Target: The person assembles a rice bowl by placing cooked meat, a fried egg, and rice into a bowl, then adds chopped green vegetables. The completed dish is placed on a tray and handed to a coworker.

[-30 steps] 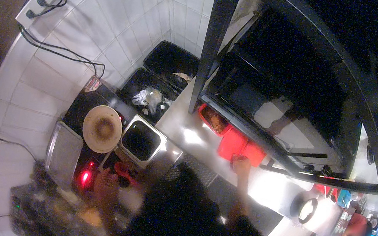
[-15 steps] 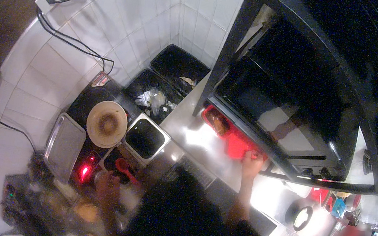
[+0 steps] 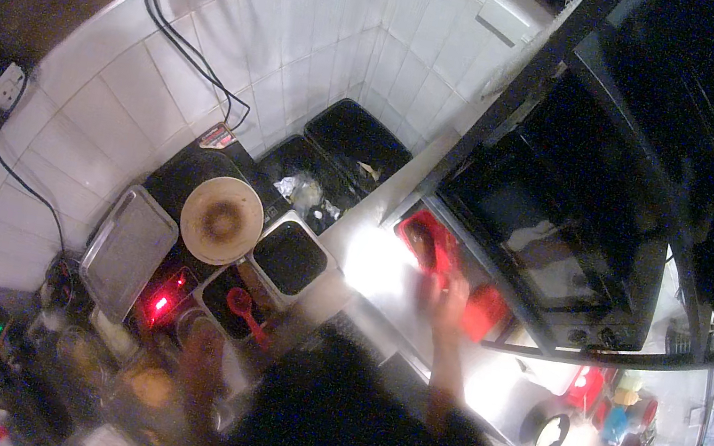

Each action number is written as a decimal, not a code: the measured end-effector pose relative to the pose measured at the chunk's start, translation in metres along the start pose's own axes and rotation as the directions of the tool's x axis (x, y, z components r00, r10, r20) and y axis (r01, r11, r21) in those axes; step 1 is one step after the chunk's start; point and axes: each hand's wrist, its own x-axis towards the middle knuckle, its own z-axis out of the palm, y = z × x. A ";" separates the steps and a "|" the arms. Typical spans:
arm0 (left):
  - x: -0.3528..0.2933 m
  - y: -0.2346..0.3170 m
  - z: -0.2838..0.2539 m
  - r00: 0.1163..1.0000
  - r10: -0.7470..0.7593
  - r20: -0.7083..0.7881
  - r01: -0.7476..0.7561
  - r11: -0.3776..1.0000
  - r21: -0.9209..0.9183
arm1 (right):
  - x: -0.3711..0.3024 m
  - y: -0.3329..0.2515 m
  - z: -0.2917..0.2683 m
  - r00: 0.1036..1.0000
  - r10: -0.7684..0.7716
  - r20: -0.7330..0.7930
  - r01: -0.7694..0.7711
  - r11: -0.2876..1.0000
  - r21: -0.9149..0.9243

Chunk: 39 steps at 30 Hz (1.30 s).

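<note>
My left hand (image 3: 204, 359) hangs low over the worktop (image 3: 368, 268); it is blurred, and I cannot tell whether its fingers are open or closed. A red ladle (image 3: 244, 308) lies just beyond them, a round pan (image 3: 222, 220) further out. My right hand (image 3: 449, 297) reaches forward, fingers at the near edge of a red tray (image 3: 431, 236); grip not discernible.

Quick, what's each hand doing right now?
Left hand: blurred, low over the counter; grip cannot be told.
Right hand: reaching at the red container; grip cannot be told.
</note>
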 end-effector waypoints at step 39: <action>0.007 0.023 -0.012 0.998 0.025 -0.051 -0.026 0.999 -0.021 | -0.067 0.057 0.003 0.112 0.616 0.780 -0.810 -0.397 0.431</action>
